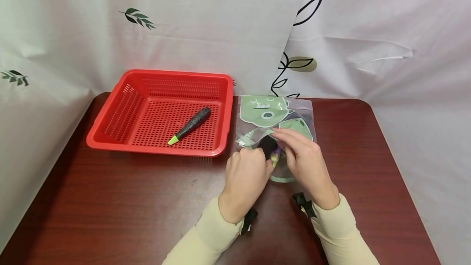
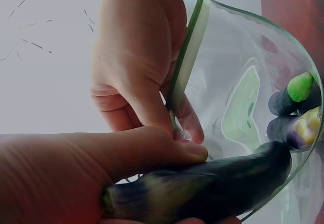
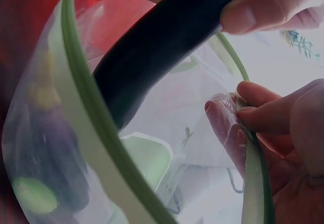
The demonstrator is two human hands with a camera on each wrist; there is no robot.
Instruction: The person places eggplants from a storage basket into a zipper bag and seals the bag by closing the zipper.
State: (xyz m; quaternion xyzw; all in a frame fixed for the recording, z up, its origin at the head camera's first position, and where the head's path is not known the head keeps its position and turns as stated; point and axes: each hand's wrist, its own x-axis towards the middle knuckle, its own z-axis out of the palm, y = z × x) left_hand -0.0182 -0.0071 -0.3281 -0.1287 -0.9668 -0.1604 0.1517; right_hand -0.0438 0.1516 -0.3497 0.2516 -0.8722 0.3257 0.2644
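Purple eggplant (image 3: 167, 46), long axis slanting, tip inside bag (image 1: 263, 113)

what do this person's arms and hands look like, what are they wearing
The left hand and right hand are bare, without gloves. Pale cream sleeves cover both forearms down to the wrists. A small black device sits at the left wrist and another at the right wrist.
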